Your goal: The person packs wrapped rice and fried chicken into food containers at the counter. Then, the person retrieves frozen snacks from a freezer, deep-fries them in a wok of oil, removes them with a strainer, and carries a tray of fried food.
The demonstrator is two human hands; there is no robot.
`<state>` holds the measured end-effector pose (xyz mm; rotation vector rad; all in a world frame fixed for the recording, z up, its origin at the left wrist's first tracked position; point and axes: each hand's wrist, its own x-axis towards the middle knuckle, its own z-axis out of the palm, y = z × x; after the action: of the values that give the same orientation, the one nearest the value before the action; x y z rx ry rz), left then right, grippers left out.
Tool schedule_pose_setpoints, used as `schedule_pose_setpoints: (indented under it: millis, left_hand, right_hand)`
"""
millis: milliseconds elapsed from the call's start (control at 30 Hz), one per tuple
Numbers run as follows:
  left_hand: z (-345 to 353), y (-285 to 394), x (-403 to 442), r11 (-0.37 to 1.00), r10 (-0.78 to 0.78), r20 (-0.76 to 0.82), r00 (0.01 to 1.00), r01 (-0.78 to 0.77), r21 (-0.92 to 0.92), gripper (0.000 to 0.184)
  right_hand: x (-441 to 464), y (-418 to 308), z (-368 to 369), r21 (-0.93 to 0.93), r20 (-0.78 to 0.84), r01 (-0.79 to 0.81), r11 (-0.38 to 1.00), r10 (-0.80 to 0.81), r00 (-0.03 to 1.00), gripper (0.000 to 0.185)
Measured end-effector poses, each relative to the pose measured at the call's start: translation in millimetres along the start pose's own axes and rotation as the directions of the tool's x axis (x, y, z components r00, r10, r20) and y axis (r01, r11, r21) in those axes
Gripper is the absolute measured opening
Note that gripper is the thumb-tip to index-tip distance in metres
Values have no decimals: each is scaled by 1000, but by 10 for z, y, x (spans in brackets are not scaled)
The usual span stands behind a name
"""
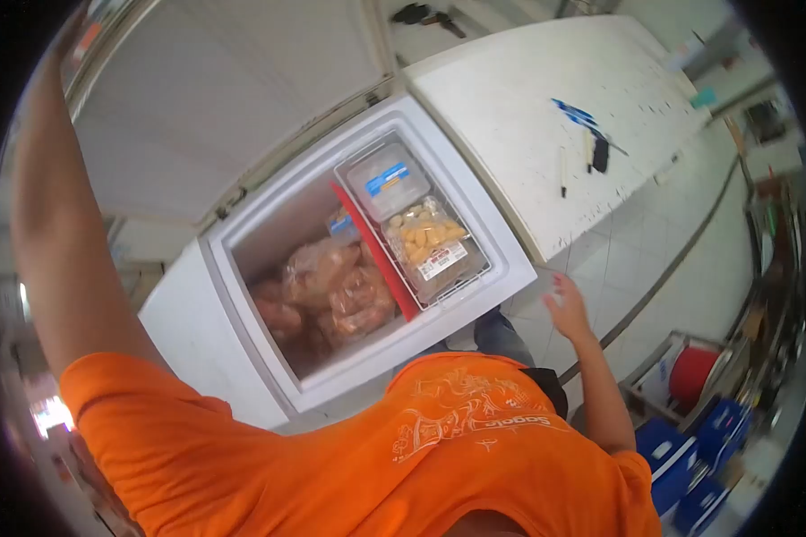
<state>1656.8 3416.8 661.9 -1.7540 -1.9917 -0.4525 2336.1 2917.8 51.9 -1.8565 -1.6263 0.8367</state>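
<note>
A chest freezer [282,400] stands before me with its lid [233,89] raised. My left arm stretches up along the lid, and my left hand [68,34] is at its outer edge; the fingers are too cut off to make out. Low beside the freezer's right corner, my right hand [566,309] hangs with fingers apart, holding nothing. Inside, a wire basket [461,291] carries a clear plastic tub [376,192] with a blue label and a bag of yellowish pieces [428,237]. Bags of pinkish meat [345,291] lie deeper, left of a red divider [376,251].
A white worktop [510,116] adjoins the freezer on the right, with a marker [562,170], a dark object [601,154] and a blue-and-white wrapper [575,114] on it. Blue boxes [667,456] and a crate with a red round item [692,376] stand on the floor at lower right.
</note>
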Motion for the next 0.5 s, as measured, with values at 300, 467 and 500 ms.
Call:
schedule_pose_setpoints:
  millis: [300,467,500]
  left_hand:
    - [375,174,-970,999,36,-159,987,-31,35,89]
    - [-149,288,-3058,982,186,-12,982,-186,44,77]
    - [-484,628,-3655,995,97,338,936,-93,-26,64]
  right_hand:
    - [-4252,2430,120,513,16,-844,157,981,192,35]
    - [-5619,1343,454,827,285,-533,-178,950,124,27]
    - [-5704,1533,586,766,355,-608,-208,926,130,28]
